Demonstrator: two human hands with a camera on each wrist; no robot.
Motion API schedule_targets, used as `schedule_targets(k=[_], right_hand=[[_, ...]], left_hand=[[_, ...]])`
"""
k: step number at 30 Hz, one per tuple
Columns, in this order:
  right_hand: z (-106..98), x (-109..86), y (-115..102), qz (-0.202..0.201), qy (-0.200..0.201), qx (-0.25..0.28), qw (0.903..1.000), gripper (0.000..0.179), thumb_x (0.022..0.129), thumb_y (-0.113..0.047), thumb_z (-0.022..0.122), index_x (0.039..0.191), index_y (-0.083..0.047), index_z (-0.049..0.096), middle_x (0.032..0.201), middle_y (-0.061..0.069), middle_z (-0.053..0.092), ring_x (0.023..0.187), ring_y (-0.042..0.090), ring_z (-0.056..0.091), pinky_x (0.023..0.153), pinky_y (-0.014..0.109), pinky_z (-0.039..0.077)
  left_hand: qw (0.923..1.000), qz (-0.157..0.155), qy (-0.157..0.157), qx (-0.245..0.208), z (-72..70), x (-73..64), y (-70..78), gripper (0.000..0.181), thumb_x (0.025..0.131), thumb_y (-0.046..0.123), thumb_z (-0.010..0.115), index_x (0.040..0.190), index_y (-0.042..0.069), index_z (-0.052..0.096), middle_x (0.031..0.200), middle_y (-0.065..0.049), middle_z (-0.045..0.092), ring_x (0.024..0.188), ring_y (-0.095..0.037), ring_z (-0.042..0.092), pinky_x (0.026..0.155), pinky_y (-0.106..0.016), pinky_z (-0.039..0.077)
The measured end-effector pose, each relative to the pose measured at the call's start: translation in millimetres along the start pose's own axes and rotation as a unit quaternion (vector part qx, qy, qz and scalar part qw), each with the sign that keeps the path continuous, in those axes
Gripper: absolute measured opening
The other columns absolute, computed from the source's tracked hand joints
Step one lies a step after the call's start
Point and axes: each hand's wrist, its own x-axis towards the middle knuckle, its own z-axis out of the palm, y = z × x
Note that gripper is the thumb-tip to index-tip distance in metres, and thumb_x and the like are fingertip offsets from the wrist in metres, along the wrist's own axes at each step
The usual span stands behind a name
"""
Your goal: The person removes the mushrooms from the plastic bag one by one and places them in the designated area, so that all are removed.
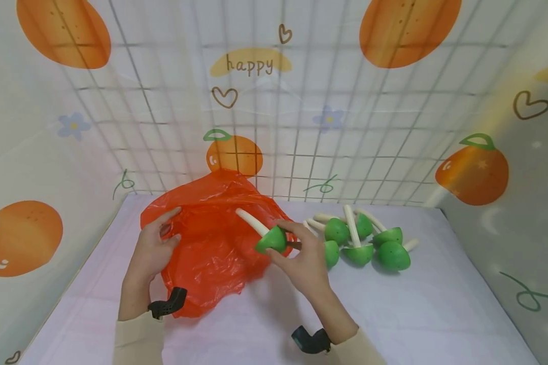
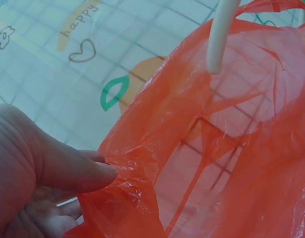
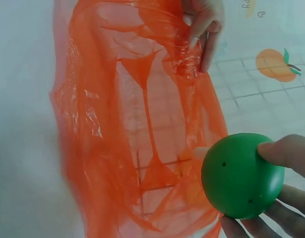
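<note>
A thin red plastic bag lies spread with its mouth gaping toward me. My left hand pinches the bag's left rim between thumb and fingers; the left wrist view shows the film bunched at the thumb tip. In my right hand is a toy mushroom, gripped by its rounded green cap. Its white stem points up and left, over the bag's mouth. Dark specks dot the cap in the right wrist view. Beyond the held mushroom, the bag's right rim is partly hidden by my fingers.
Several more green-capped toy mushrooms lie in a heap on the white tabletop, right of my right hand. Their white stems point various ways. A printed curtain over a wire grid stands behind the table, with similar cloth at both sides.
</note>
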Motion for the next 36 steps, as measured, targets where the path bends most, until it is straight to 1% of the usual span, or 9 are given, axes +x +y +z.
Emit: schedule_targets(k=[8, 12, 18, 21, 24, 27, 29, 33, 36], right_hand=[[-21, -3.4, 5, -0.006, -0.002, 0.003, 1.0000, 0.059, 0.076, -0.002, 0.093, 0.131, -0.006, 0.071, 0.125, 0.005, 0.074, 0.114, 0.026, 0.069, 0.086, 0.043, 0.064], [-29, -6.0, 6, 0.008, 0.003, -0.005, 0.9999, 0.060, 0.075, -0.001, 0.093, 0.131, -0.006, 0.071, 0.127, 0.006, 0.073, 0.118, 0.028, 0.066, 0.086, 0.047, 0.064], [-45, -9.4, 13, 0.023, 0.000, 0.016, 0.9996, 0.060, 0.077, 0.003, 0.091, 0.132, -0.007, 0.071, 0.131, 0.008, 0.071, 0.119, 0.027, 0.066, 0.089, 0.046, 0.063], [-54, -11.5, 16, 0.031, -0.002, 0.018, 0.9993, 0.060, 0.078, 0.003, 0.090, 0.134, -0.008, 0.071, 0.133, 0.008, 0.069, 0.118, 0.025, 0.065, 0.091, 0.042, 0.063], [-63, -13.7, 19, 0.030, 0.005, 0.011, 0.9995, 0.060, 0.077, 0.004, 0.090, 0.133, -0.009, 0.071, 0.133, 0.007, 0.069, 0.114, 0.023, 0.066, 0.089, 0.034, 0.063], [-72, -16.3, 24, 0.026, 0.014, 0.002, 0.9996, 0.061, 0.076, 0.004, 0.091, 0.132, -0.010, 0.072, 0.131, 0.005, 0.071, 0.109, 0.018, 0.066, 0.087, 0.025, 0.061], [-78, -18.7, 27, 0.028, 0.017, -0.001, 0.9995, 0.062, 0.076, 0.003, 0.092, 0.133, -0.009, 0.071, 0.129, 0.005, 0.071, 0.108, 0.013, 0.065, 0.087, 0.020, 0.059], [-94, -24.3, 33, 0.039, 0.014, -0.005, 0.9991, 0.062, 0.077, 0.001, 0.092, 0.134, -0.009, 0.071, 0.128, 0.008, 0.071, 0.110, 0.004, 0.063, 0.090, 0.018, 0.057], [-107, -30.0, 37, 0.048, 0.012, -0.013, 0.9987, 0.062, 0.078, 0.001, 0.091, 0.134, -0.009, 0.070, 0.130, 0.010, 0.070, 0.112, 0.000, 0.063, 0.090, 0.017, 0.057]], left_hand=[[1.0000, -0.008, -0.001, 0.004, 0.2, -0.8, 2.7, 0.066, 0.102, -0.005, 0.057, 0.163, 0.014, 0.041, 0.162, -0.021, 0.040, 0.146, -0.049, 0.040, 0.108, -0.059, 0.048], [1.0000, -0.008, -0.003, 0.001, -0.2, -0.9, 2.4, 0.065, 0.102, -0.005, 0.057, 0.162, 0.013, 0.041, 0.163, -0.022, 0.040, 0.146, -0.049, 0.040, 0.108, -0.059, 0.048], [1.0000, -0.007, -0.005, -0.002, -0.4, -0.8, 1.2, 0.065, 0.102, -0.006, 0.056, 0.162, 0.013, 0.042, 0.163, -0.023, 0.039, 0.146, -0.049, 0.040, 0.107, -0.058, 0.047], [1.0000, -0.007, -0.005, -0.002, -0.3, -0.2, 1.2, 0.065, 0.102, -0.006, 0.056, 0.163, 0.013, 0.041, 0.163, -0.022, 0.039, 0.146, -0.049, 0.040, 0.108, -0.058, 0.047], [1.0000, -0.007, -0.005, -0.001, -0.7, 0.7, 1.3, 0.066, 0.102, -0.005, 0.057, 0.163, 0.014, 0.041, 0.163, -0.021, 0.039, 0.147, -0.049, 0.039, 0.109, -0.059, 0.046], [0.9999, -0.011, -0.004, -0.005, -0.9, 1.0, 1.8, 0.066, 0.102, -0.005, 0.057, 0.163, 0.014, 0.040, 0.163, -0.021, 0.039, 0.147, -0.048, 0.039, 0.109, -0.059, 0.046], [0.9999, -0.014, -0.003, -0.007, -1.1, 0.9, 2.1, 0.066, 0.102, -0.005, 0.057, 0.163, 0.015, 0.040, 0.163, -0.021, 0.039, 0.147, -0.048, 0.039, 0.109, -0.059, 0.046], [0.9997, -0.021, -0.001, -0.013, -1.5, -0.4, 2.7, 0.066, 0.102, -0.005, 0.056, 0.163, 0.015, 0.040, 0.163, -0.021, 0.038, 0.147, -0.048, 0.039, 0.108, -0.058, 0.047], [0.9996, -0.024, -0.002, -0.017, -1.9, -1.2, 3.3, 0.066, 0.103, -0.005, 0.056, 0.164, 0.015, 0.040, 0.164, -0.021, 0.038, 0.147, -0.048, 0.039, 0.108, -0.059, 0.047]])
